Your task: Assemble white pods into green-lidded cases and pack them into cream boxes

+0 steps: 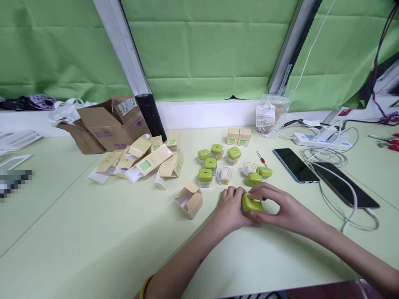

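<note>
A small green-lidded container (252,204) is held low over the table's near middle. My left hand (231,207) wraps round its left side, and my right hand (279,205) grips the green lid from the right with thumb and fingers. Its lower part is mostly hidden by my hands. Just beyond stand several similar clear jars with green lids (205,175). A lidless clear jar (224,176) with something white and yellow inside is among them, and another lidless jar (249,168) lies near two loose green lids (254,179).
An opened small carton (189,201) lies left of my hands, with a heap of flattened cartons (151,162) behind it. Two closed cartons (238,136) stand at the back. Two phones (296,165), white cables (352,187) and a red-handled screwdriver (261,158) are rightward. A cardboard box (109,124) is back left.
</note>
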Demonstrator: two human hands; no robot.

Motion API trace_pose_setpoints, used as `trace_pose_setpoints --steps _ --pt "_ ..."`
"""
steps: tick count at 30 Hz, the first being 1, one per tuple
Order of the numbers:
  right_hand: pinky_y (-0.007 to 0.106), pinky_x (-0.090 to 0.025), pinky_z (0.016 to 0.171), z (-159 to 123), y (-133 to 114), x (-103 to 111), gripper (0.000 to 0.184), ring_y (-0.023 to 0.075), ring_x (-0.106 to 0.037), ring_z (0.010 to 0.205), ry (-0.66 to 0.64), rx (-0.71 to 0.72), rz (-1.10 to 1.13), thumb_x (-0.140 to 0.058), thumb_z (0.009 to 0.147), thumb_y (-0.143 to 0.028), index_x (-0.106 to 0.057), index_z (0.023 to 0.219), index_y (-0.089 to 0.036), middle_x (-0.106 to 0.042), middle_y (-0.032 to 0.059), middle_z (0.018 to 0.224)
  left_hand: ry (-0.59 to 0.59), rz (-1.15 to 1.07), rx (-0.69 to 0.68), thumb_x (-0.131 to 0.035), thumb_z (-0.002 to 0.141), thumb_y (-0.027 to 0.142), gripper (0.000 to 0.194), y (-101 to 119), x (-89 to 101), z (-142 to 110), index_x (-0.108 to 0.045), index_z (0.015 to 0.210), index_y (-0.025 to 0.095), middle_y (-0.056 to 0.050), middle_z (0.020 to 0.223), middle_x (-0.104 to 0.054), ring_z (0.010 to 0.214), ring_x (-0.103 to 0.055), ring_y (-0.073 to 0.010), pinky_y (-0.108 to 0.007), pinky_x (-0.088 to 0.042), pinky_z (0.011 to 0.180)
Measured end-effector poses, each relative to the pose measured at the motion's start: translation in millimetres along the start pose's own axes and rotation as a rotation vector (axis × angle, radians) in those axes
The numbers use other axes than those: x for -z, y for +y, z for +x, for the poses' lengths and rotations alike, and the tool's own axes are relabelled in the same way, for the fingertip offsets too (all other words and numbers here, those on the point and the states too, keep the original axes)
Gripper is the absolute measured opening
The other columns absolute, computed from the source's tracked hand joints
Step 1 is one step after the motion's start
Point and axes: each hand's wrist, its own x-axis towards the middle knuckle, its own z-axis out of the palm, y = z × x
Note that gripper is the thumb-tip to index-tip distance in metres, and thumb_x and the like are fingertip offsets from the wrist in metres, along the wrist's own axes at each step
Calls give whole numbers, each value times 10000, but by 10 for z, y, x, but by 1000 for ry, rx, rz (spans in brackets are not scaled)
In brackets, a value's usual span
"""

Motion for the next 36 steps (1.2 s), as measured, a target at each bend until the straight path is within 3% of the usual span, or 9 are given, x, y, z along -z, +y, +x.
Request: trace_pose_setpoints --steps 5,10,15,19,26,36 --pt "390 -505 818 -10 13 20 170 243 -600 951 -33 -30 14 -608 805 -267 -588 971 -234 -640 76 1035 -51 -46 -2 -820 466 450 605 20 93 -8 -450 896 242 -52 1042 -462 1077 -421 -317 -413 -371 906" --pt "376 -494 818 39 127 47 250 235 -602 943 -26 -140 197 -658 775 -334 -608 991 -218 -654 62 1013 -88 -122 13 -800 493 470 570 28 193 -21 -488 906 231 -52 1049 -516 1066 -463 -316 -399 -422 837" --pt "324 -495 703 176 231 116 266 190 -606 801 21 -317 528 -689 749 -399 -622 888 -182 -638 40 893 -75 -390 44 -773 548 515 553 36 177 17 -567 939 182 -60 947 -612 908 -576 -258 -363 -460 765" --pt "272 -468 623 232 203 190 246 148 -584 733 73 -377 663 -694 744 -378 -616 861 -176 -608 3 809 -66 -616 6 -794 571 435 511 64 163 53 -591 948 158 -68 952 -635 882 -586 -220 -340 -455 772" --pt "268 -460 612 224 212 256 240 142 -574 721 126 -405 662 -691 733 -367 -602 844 -174 -615 14 826 -224 -913 30 -746 678 326 423 135 244 26 -614 1039 148 -85 1065 -656 997 -587 -221 -344 -405 901" --pt "300 -450 722 223 175 322 222 156 -562 773 82 -261 496 -735 684 -299 -646 840 -169 -629 16 850 -176 -987 77 -772 662 276 374 174 224 7 -638 992 161 -73 1012 -664 986 -598 -220 -357 -410 914"
